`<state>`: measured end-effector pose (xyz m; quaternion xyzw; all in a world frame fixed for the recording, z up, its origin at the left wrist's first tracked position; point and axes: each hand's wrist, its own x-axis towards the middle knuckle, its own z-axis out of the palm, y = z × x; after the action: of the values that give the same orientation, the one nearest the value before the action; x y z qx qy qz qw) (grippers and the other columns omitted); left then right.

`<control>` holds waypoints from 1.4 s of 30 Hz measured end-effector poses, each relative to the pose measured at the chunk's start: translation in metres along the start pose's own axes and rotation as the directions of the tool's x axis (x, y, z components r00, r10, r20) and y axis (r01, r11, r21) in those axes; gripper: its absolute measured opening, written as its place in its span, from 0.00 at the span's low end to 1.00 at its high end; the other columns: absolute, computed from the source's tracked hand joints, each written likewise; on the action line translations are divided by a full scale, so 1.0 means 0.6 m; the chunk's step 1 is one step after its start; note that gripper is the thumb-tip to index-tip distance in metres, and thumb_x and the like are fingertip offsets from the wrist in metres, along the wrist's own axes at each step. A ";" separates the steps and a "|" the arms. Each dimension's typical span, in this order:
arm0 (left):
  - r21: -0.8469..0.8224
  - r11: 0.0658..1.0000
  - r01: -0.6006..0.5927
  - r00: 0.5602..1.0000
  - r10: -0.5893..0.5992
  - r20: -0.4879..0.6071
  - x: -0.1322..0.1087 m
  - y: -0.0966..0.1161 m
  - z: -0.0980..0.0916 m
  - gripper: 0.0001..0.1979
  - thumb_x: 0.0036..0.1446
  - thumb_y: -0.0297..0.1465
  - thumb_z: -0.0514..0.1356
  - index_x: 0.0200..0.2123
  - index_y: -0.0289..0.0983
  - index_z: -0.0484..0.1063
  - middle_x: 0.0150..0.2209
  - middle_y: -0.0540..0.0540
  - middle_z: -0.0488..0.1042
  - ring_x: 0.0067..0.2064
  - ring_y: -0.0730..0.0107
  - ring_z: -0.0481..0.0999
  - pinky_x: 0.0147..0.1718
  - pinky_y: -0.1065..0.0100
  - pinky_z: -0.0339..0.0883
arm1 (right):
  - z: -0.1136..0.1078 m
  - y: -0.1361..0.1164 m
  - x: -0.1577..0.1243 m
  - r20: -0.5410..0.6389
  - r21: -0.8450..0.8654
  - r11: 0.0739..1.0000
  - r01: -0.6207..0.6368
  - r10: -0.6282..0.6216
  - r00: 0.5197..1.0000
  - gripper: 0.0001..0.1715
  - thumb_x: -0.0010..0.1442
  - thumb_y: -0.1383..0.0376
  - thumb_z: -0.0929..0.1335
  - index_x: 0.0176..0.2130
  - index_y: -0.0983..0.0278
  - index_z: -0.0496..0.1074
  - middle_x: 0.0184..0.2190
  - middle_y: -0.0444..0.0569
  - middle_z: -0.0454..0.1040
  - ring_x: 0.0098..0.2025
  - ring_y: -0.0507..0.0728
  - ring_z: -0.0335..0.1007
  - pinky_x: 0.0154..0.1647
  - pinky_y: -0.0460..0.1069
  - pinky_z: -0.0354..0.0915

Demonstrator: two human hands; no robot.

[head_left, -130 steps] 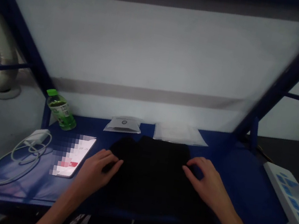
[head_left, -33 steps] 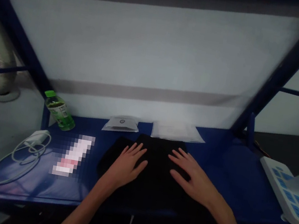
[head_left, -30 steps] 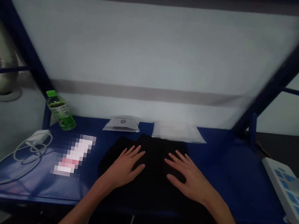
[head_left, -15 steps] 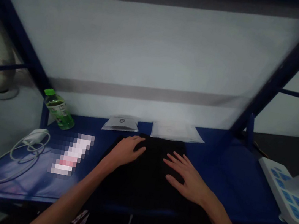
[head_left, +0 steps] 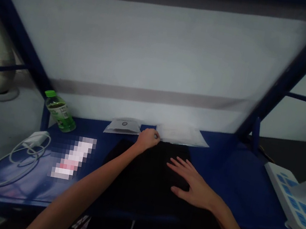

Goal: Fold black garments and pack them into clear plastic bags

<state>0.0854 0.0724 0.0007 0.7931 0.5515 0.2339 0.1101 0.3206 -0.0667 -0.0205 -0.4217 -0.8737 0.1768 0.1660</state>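
Observation:
A folded black cloth (head_left: 145, 176) lies in the middle of the blue shelf (head_left: 232, 183). My right hand (head_left: 192, 182) rests flat on it, fingers spread. My left hand (head_left: 147, 139) reaches to the cloth's far edge, its fingers curled at the left corner of a clear plastic bag (head_left: 181, 135) lying flat at the back. Whether those fingers pinch the bag is hard to make out. A smaller clear packet (head_left: 123, 126) with a dark round mark sits just left of that hand.
A green-capped bottle (head_left: 59, 111) stands at the back left. A white charger with coiled cable (head_left: 23, 151) and a phone (head_left: 72, 157) lie on the left. A white and blue power strip (head_left: 294, 196) sits at the right. Blue frame posts (head_left: 293, 72) flank the shelf.
My left hand has left the cloth's top and reached forward to the corner of the clear bag, fingers curling. My right hand has stayed flat on the cloth.

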 end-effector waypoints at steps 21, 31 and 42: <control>0.150 0.984 -0.101 0.993 0.109 -0.048 -0.186 0.013 -0.054 0.17 0.63 0.25 0.53 0.50 0.45 0.74 0.50 0.47 0.78 0.46 0.61 0.79 0.44 0.64 0.70 | 0.011 0.014 0.013 -0.139 -0.018 1.000 -0.008 0.006 0.990 0.25 0.64 0.61 0.65 0.60 0.50 0.68 0.62 0.45 0.67 0.67 0.64 0.56 0.66 0.69 0.52; 0.178 0.976 -0.122 0.991 0.131 -0.037 -0.187 0.008 -0.040 0.19 0.62 0.24 0.53 0.52 0.43 0.77 0.56 0.48 0.74 0.53 0.58 0.77 0.51 0.61 0.71 | 0.017 0.012 0.007 -0.368 0.126 0.992 -0.026 0.071 0.927 0.24 0.66 0.61 0.63 0.61 0.52 0.68 0.59 0.45 0.71 0.62 0.62 0.64 0.66 0.67 0.55; 0.029 0.975 -0.220 0.972 0.222 -0.075 -0.188 0.001 -0.018 0.22 0.61 0.23 0.55 0.57 0.41 0.72 0.58 0.49 0.73 0.55 0.66 0.75 0.57 0.67 0.67 | 0.010 -0.040 0.016 -0.260 -0.092 0.987 0.134 -0.153 0.953 0.30 0.62 0.67 0.66 0.62 0.55 0.66 0.63 0.46 0.67 0.67 0.61 0.57 0.67 0.66 0.53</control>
<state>0.0486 -0.0333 -0.0176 0.8410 0.4659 0.2699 0.0537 0.2961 -0.0740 -0.0135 -0.3827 -0.8776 0.0739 0.2789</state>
